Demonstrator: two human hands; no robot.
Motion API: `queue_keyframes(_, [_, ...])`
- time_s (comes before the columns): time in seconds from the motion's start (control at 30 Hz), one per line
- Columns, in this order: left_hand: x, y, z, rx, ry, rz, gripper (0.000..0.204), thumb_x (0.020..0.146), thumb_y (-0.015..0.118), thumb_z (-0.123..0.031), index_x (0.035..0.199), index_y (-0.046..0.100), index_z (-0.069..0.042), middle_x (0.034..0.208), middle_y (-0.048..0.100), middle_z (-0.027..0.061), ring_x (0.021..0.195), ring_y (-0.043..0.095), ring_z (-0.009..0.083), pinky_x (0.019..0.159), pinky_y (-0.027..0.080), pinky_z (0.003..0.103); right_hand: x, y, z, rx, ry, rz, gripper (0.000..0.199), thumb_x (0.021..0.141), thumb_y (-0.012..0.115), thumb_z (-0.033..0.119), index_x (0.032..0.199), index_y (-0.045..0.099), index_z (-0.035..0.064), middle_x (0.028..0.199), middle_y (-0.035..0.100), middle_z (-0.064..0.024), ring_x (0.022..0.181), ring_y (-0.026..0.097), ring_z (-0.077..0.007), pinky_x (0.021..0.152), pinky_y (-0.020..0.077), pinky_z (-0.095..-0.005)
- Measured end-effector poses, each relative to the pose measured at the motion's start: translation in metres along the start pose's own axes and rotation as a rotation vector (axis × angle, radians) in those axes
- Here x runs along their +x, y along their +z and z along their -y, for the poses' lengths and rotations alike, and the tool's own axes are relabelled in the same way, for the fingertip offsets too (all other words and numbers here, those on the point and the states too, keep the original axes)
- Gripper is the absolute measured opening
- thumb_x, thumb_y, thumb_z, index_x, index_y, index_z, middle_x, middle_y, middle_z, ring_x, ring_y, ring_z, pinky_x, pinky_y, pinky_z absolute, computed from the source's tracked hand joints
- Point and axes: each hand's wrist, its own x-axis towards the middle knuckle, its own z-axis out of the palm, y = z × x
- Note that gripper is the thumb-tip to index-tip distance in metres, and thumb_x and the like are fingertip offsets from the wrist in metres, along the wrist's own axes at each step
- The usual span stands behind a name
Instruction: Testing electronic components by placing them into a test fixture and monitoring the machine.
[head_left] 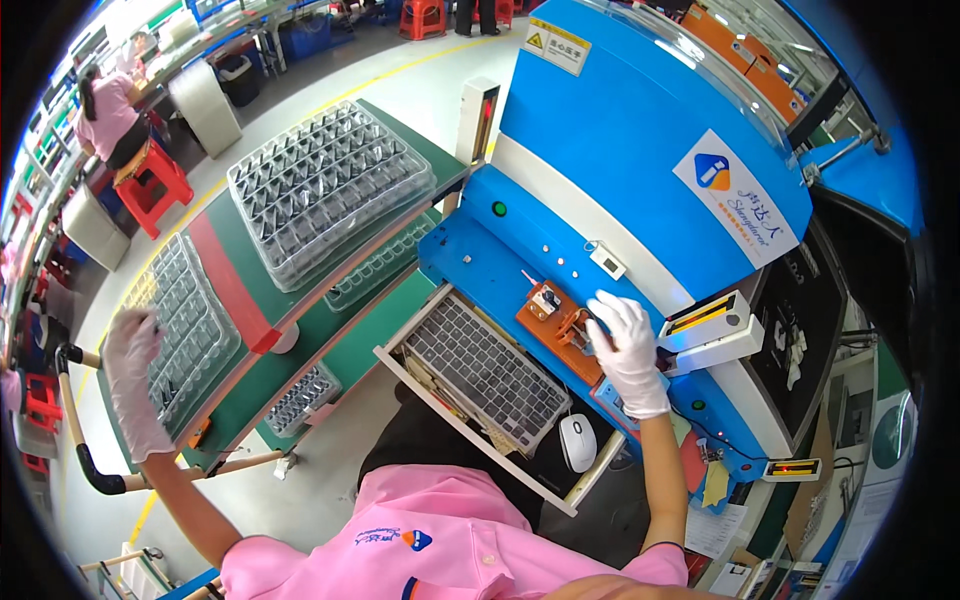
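Observation:
My left hand [133, 358], in a white glove, is over the outer edge of a clear compartment tray [185, 325] at the left. Its fingers are curled together, and a small dark bit shows at their tips, too small to name. My right hand [627, 350], also gloved, hovers beside an orange fixture [548, 312] on the blue machine bed. Its thumb and fingers are apart, close to the metal clamp [575, 330] of that fixture, and nothing shows between them. A small dark and silver part [546, 300] sits on the fixture's far end.
A stack of clear trays [330, 185] filled with dark parts stands on the green bench. Below the machine, a drawer holds a keyboard [485, 370] and a white mouse [577, 442]. The blue machine hood [640, 120] rises ahead. Sensor posts [478, 120] flank the bed.

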Motion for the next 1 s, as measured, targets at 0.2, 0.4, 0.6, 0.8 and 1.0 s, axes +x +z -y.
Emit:
queue_keyframes(0.2, [-0.059,0.169,-0.086,0.069,0.378,0.497,0.019,0.085,0.073,-0.005,0.104,0.077,-0.005,0.098,0.073,0.0068,0.093,0.068,0.0176,0.087,0.054,0.03,0.027,0.06,0.009,-0.082,-0.1,0.189,0.049,0.094,0.057,0.008,0.142,0.053,0.0063,0.139,0.059,-0.0138,0.115,0.061,-0.029,0.096,0.0482,-0.0403])
queue_keyframes(0.4, [-0.08,0.284,-0.109,0.163,0.643,0.967,0.037,0.087,0.073,-0.006,0.123,0.073,-0.014,0.1,0.068,0.0072,0.094,0.067,0.0203,0.084,0.054,0.033,0.019,0.081,-0.004,-0.091,-0.149,0.121,0.048,0.093,0.055,0.004,0.141,0.056,0.0071,0.134,0.063,-0.0103,0.102,0.065,-0.0273,0.088,0.0511,-0.0387])
queue_keyframes(0.6, [-0.111,0.37,-0.119,-0.204,0.319,1.148,0.028,0.086,0.076,-0.011,0.113,0.068,-0.005,0.101,0.073,0.0115,0.091,0.068,0.0182,0.083,0.054,0.033,0.018,0.071,0.001,-0.041,-0.132,-0.096,0.041,0.088,0.062,0.004,0.128,0.062,0.0094,0.115,0.068,-0.0071,0.094,0.064,-0.0259,0.08,0.0499,-0.0392])
queue_keyframes(0.8, [-0.141,0.445,-0.103,-0.111,0.758,1.005,0.02,0.089,0.076,-0.015,0.106,0.076,-0.005,0.099,0.069,0.0097,0.083,0.064,0.0196,0.077,0.053,0.032,-0.015,0.023,0.005,-0.089,0.029,-0.244,0.033,0.089,0.069,0.005,0.121,0.066,0.0099,0.109,0.07,-0.0057,0.088,0.065,-0.0262,0.077,0.0504,-0.0389])
queue_keyframes(1.0, [-0.157,0.471,-0.085,-0.142,0.972,0.752,0.027,0.087,0.079,-0.017,0.11,0.069,-0.007,0.088,0.062,0.0089,0.078,0.061,0.0238,0.071,0.052,0.035,-0.069,-0.013,0.012,-0.103,0.102,-0.219,0.035,0.086,0.072,-0.001,0.119,0.069,0.0081,0.114,0.07,-0.009,0.095,0.066,-0.0289,0.083,0.0515,-0.0389])
